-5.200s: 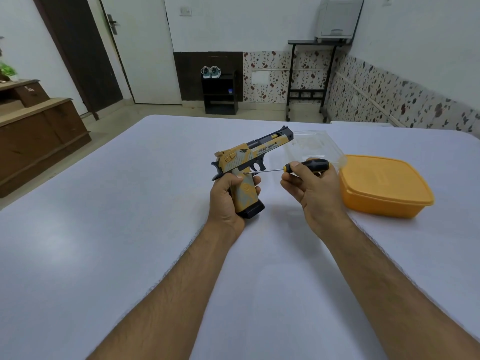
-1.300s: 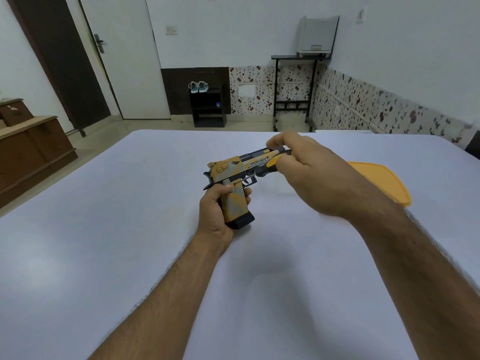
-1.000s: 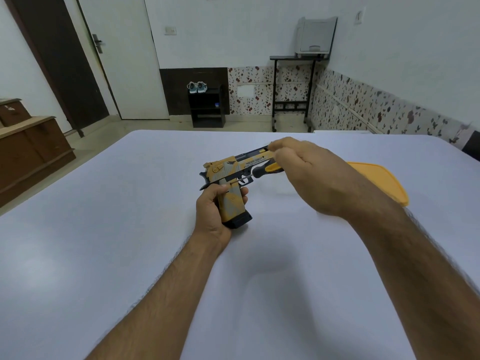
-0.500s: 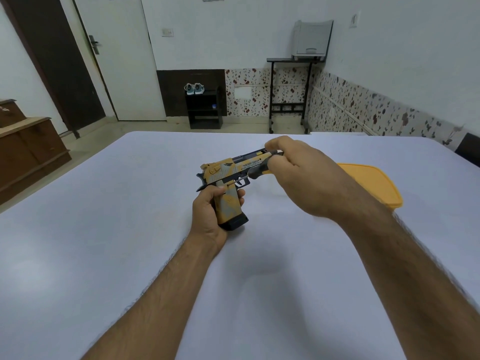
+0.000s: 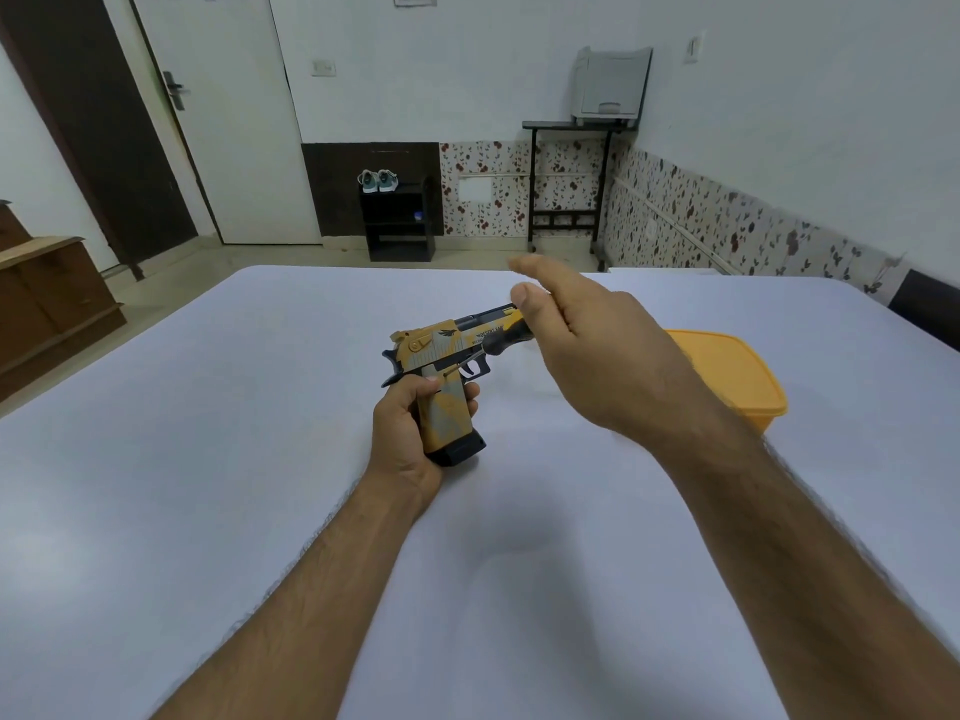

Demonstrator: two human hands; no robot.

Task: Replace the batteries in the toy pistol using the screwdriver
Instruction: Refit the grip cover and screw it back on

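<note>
Toy pistol (image 5: 441, 356) mid-table (image 5: 208, 459), surroundings open

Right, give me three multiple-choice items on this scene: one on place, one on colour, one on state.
1. Where is the container?
A. left of the toy pistol
B. on the table behind the right forearm
C. on the floor

2. What colour is the container?
A. orange
B. green
C. black

3. How is the toy pistol held?
A. lying flat, untouched
B. by its barrel in the right hand
C. by its grip in the left hand

Answers: 1 B, it shows past the forearm; 2 A, lid and walls are orange; 3 C, fingers wrap the grip.
</note>
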